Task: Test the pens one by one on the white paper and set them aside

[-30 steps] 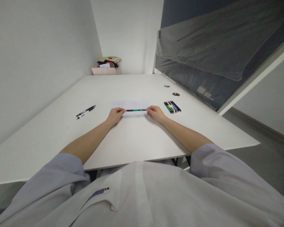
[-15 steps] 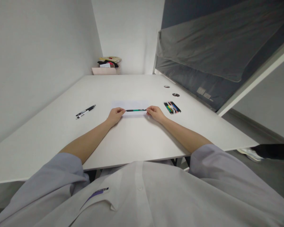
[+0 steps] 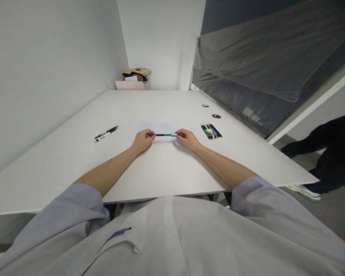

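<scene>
A green and black pen point(image 3: 167, 135) is held level between my two hands, over a pale sheet of paper point(image 3: 161, 125) on the white table point(image 3: 163, 172). Its dark left end is pinched by the fingers of my left hand point(image 3: 143, 140). At the other end, by the clip, the fingertips of my right hand point(image 3: 187, 138) grip it. Two black and white pens point(image 3: 106, 133) lie to the left of my left hand. Right of my right hand lies a row of several coloured pens point(image 3: 211, 131).
Two round cable holes point(image 3: 216, 116) are set in the table's right side. A pink box with folded items point(image 3: 130, 84) stands beyond the far edge. A grey covered partition point(image 3: 247, 57) borders the right. A person's dark-clothed legs point(image 3: 330, 153) show at the far right.
The view has shifted slightly, and the pen has turned a little about its length between my fingers. At the right, the other person's legs have come further into view.
</scene>
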Available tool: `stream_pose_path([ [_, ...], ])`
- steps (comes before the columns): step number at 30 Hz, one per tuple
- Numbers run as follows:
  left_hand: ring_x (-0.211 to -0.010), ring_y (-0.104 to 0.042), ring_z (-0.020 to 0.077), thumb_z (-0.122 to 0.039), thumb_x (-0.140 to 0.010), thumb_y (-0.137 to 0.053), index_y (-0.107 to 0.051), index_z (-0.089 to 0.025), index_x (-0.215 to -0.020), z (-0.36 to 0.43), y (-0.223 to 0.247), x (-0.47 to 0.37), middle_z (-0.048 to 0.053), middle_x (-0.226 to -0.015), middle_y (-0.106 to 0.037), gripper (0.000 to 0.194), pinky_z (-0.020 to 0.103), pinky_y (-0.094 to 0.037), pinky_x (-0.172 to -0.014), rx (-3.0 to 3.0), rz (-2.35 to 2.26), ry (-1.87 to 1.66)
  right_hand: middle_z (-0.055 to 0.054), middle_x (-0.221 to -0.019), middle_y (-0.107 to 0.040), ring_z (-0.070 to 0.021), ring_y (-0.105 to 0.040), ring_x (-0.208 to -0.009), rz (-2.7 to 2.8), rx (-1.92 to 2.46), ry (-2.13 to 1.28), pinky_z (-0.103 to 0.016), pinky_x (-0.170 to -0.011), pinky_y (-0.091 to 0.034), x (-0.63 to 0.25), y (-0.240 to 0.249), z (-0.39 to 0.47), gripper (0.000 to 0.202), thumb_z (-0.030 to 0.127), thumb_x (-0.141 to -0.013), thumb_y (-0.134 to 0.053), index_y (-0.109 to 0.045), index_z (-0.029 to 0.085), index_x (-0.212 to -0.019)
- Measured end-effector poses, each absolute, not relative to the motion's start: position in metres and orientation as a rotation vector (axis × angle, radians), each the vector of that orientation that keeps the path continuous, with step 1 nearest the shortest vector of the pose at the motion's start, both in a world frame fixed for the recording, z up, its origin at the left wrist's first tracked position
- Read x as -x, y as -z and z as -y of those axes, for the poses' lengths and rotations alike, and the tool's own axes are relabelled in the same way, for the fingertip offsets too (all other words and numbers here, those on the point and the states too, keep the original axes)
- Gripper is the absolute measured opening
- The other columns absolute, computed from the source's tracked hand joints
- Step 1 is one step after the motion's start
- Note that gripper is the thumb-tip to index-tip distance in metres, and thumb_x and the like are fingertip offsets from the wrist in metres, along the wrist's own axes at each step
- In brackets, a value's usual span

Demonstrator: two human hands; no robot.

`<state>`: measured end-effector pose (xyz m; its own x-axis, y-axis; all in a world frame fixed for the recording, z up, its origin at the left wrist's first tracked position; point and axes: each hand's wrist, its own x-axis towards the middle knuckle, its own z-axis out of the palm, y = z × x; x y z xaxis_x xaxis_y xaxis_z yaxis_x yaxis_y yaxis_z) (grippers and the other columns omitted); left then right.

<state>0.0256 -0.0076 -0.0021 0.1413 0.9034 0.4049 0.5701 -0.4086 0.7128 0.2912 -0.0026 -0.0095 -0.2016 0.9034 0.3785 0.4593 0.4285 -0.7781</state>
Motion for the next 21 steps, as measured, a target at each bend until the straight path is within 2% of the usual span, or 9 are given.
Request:
stream_pose_path([
  [6, -0.086, -0.063, 0.0214, -0.028, -0.083, -0.057, -0.070, -0.017, -0.094, 0.0163, -0.0002, -0.0272, 0.009, -0.093, -0.071, 0.021, 0.037, -0.050, -0.087, -2.340, -1.343, -1.131, -0.010, -0.100, -0.071, -0.0193, -0.062, -0.083, 2.119, 1.051, -0.385, -0.032, -0.081, -0.047, -0.2857, 0.0072, 0.0092, 0.029, 0.025, -0.090, -0.053, -0.072, 0.018, -0.111],
  [13, -0.094, -0.060, 0.0236, -0.026, -0.093, -0.047, -0.067, -0.015, -0.100, 0.0175, 0.0004, -0.0283, 0.011, -0.096, -0.068, 0.024, 0.040, -0.048, -0.090, -2.616, -1.280, -1.052, -0.011, -0.098, -0.070, -0.0211, -0.062, -0.090, 2.316, 1.035, -0.205, -0.031, -0.085, -0.045, -0.2843, 0.0054, 0.0090, 0.027, 0.023, -0.095, -0.050, -0.071, 0.016, -0.111],
  [21, -0.097, -0.057, 0.0250, -0.024, -0.097, -0.042, -0.065, -0.015, -0.102, 0.0165, -0.0001, -0.0282, 0.012, -0.098, -0.066, 0.025, 0.043, -0.047, -0.092, -2.779, -1.258, -0.883, -0.012, -0.097, -0.069, -0.0237, -0.060, -0.092, 2.338, 1.038, -0.106, -0.034, -0.085, -0.044, -0.2851, 0.0065, 0.0086, 0.026, 0.023, -0.096, -0.050, -0.071, 0.017, -0.109],
])
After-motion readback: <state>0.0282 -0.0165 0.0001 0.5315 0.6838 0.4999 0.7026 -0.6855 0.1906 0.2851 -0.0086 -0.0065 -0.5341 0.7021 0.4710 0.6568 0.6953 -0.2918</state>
